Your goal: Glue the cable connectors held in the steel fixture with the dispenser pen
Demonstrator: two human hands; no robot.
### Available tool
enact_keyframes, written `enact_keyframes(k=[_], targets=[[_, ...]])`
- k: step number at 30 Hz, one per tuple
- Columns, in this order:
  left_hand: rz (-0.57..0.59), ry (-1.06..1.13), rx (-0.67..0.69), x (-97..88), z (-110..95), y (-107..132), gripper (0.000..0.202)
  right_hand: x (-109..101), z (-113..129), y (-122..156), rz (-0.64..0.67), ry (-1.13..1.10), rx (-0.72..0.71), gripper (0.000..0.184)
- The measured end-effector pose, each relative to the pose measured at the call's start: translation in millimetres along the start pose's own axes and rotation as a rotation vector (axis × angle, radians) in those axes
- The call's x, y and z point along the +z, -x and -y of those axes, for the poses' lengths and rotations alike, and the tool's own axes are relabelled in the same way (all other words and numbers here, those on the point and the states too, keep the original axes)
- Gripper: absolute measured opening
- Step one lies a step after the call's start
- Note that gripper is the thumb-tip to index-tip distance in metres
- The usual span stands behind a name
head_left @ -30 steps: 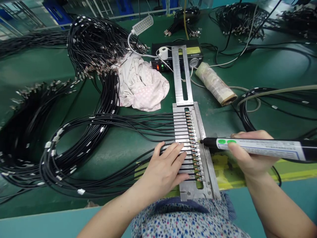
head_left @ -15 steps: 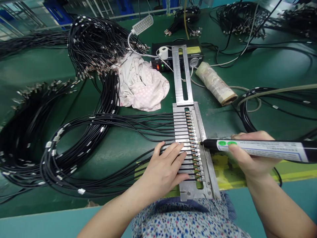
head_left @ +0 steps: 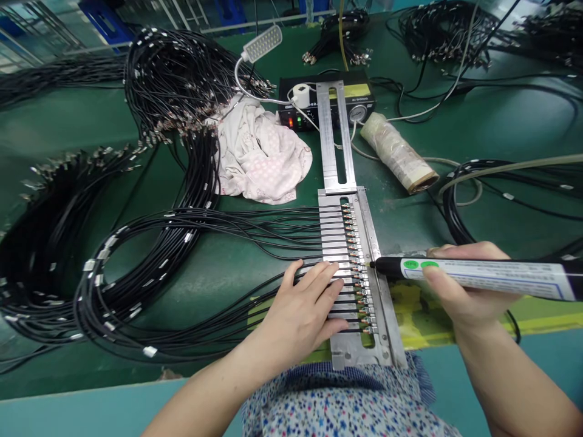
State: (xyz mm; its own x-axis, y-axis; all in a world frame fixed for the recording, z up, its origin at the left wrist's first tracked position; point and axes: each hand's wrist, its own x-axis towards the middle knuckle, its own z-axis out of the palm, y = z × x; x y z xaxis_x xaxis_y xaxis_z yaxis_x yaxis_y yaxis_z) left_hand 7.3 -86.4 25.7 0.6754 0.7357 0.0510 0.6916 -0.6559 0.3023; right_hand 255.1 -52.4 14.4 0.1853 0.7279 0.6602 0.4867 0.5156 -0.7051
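Observation:
A metal fixture (head_left: 370, 227) lies on the green bench and holds several black cables (head_left: 255, 226) side by side, their small connector ends lined up along its slot. My left hand (head_left: 303, 312) lies flat, fingers spread, on the cables and the fixture's left part. My right hand (head_left: 460, 285) grips a long dispensing syringe (head_left: 483, 273) with a white label and green marks. Its black tip touches a connector about midway down the row.
Large coils of black cable (head_left: 136, 267) cover the left of the bench. A crumpled cloth (head_left: 262, 155), a black control box (head_left: 328, 100) with lit lamps, a small gooseneck lamp (head_left: 264, 45) and a wrapped roll (head_left: 398, 152) lie behind the fixture. More cables sit at the right.
The syringe tip has moved slightly down the row of connectors, toward me. My left hand has stayed where it was.

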Motion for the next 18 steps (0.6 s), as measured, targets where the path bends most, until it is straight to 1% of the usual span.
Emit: enact_keyframes(k=[12,15,18], targets=[[-0.001,0.002,-0.003,0.2,-0.3,-0.2,0.043,-1.1,-2.1,2.1,0.003,-0.008,0.038,0.022],[0.006,-0.004,-0.004,0.1,-0.3,-0.2,0.043,0.4,-1.7,1.1,0.005,-0.021,0.019,0.023],[-0.002,-0.003,0.000,-0.1,-0.2,-0.1,0.043,1.7,-1.1,-0.4,-0.023,-0.009,-0.012,0.025]])
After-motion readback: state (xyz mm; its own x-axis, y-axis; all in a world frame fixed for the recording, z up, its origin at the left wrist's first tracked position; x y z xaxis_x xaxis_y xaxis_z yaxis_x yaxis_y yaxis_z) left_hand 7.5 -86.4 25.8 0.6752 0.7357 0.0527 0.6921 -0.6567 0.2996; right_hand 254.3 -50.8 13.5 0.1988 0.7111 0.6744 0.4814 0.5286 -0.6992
